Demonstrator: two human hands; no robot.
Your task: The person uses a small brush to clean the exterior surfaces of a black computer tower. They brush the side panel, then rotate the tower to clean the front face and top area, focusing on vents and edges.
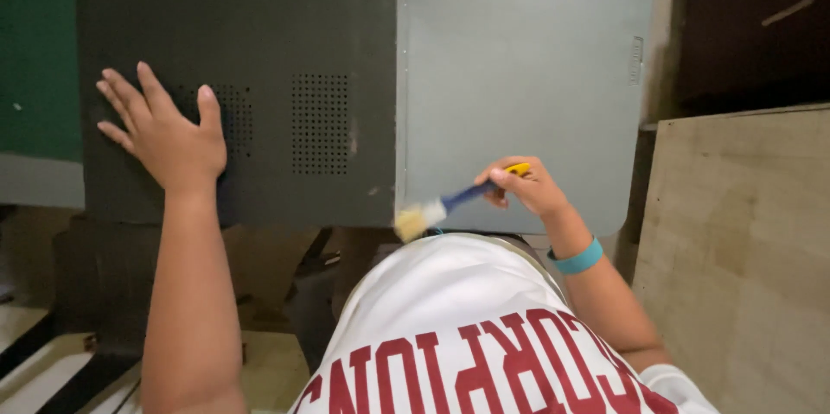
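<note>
Paintbrush [450, 204], pinched in the right hand [523, 185], could drag dust into the dark panel's [259, 51] vent holes [320, 124] while the left hand [164, 133] rests flat, fingers spread.

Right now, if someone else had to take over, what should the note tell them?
Left hand: flat and open on the dark metal panel, fingers spread beside its vent holes.
Right hand: shut on a small paintbrush with a blue and yellow handle; the bristles sit at the lower edge where the dark panel meets the light grey panel.
Done: cannot tell how much has been brushed.
Left: cannot tell; specks show near the seam on the dark panel.
</note>
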